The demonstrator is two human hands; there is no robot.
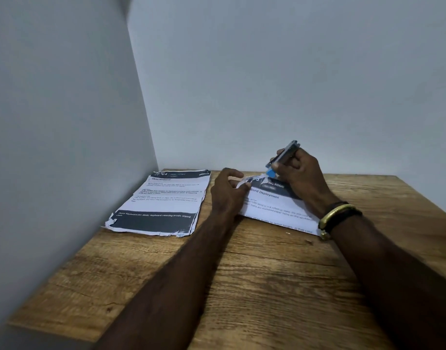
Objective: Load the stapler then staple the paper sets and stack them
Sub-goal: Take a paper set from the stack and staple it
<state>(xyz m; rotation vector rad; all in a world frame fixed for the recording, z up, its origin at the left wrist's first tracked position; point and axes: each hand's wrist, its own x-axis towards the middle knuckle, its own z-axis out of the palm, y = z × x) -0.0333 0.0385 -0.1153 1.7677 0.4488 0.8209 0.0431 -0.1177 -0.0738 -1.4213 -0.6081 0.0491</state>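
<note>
Right hand: we see the right hand [298, 173] clamped around a small stapler [282, 156], thumb and fingers wrapped along its body; the metal end points up toward the wall, the blue end down.

Stapler: its blue tip sits at the torn top edge of the paper set under our hands — we cannot tell whether the paper is between its jaws or only touched by it.

Left hand: the left hand [228, 188] rests just left of the stapler, fingers curled, pinching and pressing the crumpled top-left corner of the same paper set.

Held paper set: the printed sheets [272, 205] lie flat on the wooden table [254, 286], directly below the stapler; the dark header band reads partly "ING ROOM" and the heading "Blind Deployment". The right forearm covers the sheets' right side.

Wrist: a gold-coloured bangle and a dark band [339, 214] sit on the right wrist, below and right of the stapler.

Second paper set: another printed set [163, 203] lies well left of the stapler, near the wall corner — frayed edges, dark bands at top and bottom, apart from the held sheets.

Walls: plain pale walls [267, 72] rise right behind the stapler and along the table's left side.
</note>
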